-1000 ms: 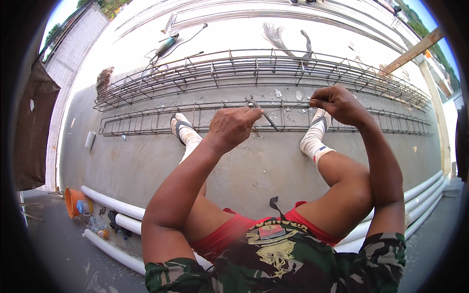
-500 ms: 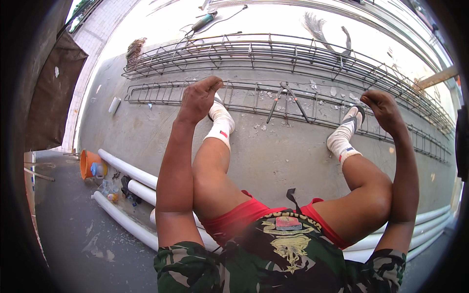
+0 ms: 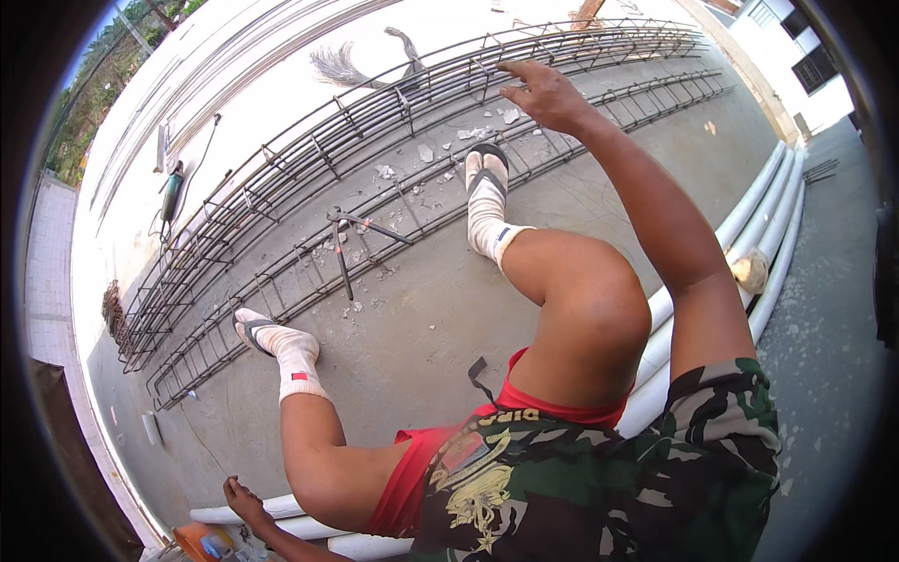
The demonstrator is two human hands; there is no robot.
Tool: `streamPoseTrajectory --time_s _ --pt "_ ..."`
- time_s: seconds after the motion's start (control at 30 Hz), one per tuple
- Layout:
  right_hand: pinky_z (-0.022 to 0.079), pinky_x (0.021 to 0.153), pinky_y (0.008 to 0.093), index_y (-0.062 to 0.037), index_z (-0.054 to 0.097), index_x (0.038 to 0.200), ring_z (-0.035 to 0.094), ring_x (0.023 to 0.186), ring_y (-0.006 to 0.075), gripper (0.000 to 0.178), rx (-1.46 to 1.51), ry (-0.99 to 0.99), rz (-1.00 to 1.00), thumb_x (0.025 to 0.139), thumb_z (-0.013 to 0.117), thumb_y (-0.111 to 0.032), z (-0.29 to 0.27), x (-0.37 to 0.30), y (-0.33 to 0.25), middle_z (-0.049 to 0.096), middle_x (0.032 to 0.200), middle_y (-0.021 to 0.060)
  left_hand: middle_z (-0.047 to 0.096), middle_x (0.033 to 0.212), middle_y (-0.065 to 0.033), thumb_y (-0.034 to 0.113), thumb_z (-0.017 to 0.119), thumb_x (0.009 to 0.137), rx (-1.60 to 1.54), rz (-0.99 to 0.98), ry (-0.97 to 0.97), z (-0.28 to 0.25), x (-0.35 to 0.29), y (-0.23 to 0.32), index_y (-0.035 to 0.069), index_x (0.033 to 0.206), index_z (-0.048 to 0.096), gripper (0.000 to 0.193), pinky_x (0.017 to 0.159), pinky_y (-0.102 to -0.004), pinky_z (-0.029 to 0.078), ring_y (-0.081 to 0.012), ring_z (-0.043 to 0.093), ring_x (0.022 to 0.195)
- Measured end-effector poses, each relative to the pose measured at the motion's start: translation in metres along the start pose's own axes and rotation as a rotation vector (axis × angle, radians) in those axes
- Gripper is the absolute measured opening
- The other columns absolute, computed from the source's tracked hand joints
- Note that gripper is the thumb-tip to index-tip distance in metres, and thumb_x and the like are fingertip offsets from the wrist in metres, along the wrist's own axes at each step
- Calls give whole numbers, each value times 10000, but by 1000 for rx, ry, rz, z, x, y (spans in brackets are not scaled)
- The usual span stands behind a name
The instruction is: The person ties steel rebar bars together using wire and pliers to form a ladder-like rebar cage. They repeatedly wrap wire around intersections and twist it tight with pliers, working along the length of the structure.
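Low at the left, my left hand (image 3: 245, 499) is closed in a pinch, with a thin wire (image 3: 208, 451) running from its fingertips across the concrete. My right hand (image 3: 548, 98) is raised at the upper middle, fingers apart and nothing visible in them. Behind its fingertips lies a long rebar cage (image 3: 318, 155). A flatter, ladder-like rebar frame (image 3: 412, 234) lies nearer, and both my feet in flip-flops rest at it. Across this frame sits a pair of pincers (image 3: 345, 258) with its handles spread.
An angle grinder (image 3: 172, 195) with a cord lies beyond the cage, as does a bundle of wire (image 3: 346, 66). White pipes (image 3: 749, 206) run behind me to the right. An orange bucket (image 3: 195, 539) stands at the lower left. Rubble (image 3: 426, 153) is scattered around the frame.
My left hand has swung down and back to the lower left. My right hand has moved forward and its fingers have parted. The view has turned to the right.
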State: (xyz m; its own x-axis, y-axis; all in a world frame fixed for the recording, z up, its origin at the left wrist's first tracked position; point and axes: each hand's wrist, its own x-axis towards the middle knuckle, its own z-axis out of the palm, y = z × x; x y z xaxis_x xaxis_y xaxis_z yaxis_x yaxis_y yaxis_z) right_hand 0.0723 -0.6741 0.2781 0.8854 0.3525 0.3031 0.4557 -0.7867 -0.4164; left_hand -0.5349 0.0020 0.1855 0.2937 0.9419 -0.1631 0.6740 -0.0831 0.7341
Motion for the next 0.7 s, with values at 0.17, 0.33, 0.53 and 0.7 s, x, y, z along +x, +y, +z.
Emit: streamPoseTrajectory --time_s 0.17,0.33,0.53,0.7 --pt "472 983 437 -30 636 1237 596 1152 365 450 -141 -260 525 878 663 -299 50 -131 171 636 1225 220 489 733 -24 288 470 1014 189 -17 52 38 -15 -97 68 1120 573 264 513 -267 396 -105 495 616" --pt "491 962 446 -59 666 1194 616 1131 355 354 -49 -391 731 908 616 -263 104 -211 183 659 1195 194 508 769 -31 290 477 1014 277 -124 -106 140 -50 -84 69 1136 573 270 539 -272 405 -112 507 646" --pt "500 941 451 -52 671 1170 636 1082 363 334 -45 -285 839 905 598 -241 98 -266 178 673 1162 188 531 812 -41 292 485 1013 319 -74 -257 210 -59 -15 70 1156 574 279 569 -278 416 -120 522 682" --pt "488 927 455 -30 656 1170 620 1086 370 460 221 -467 838 858 675 -368 110 -308 145 652 1172 204 551 848 -49 295 492 1012 350 -36 -317 223 -69 20 71 1173 575 287 594 -283 425 -126 534 713"
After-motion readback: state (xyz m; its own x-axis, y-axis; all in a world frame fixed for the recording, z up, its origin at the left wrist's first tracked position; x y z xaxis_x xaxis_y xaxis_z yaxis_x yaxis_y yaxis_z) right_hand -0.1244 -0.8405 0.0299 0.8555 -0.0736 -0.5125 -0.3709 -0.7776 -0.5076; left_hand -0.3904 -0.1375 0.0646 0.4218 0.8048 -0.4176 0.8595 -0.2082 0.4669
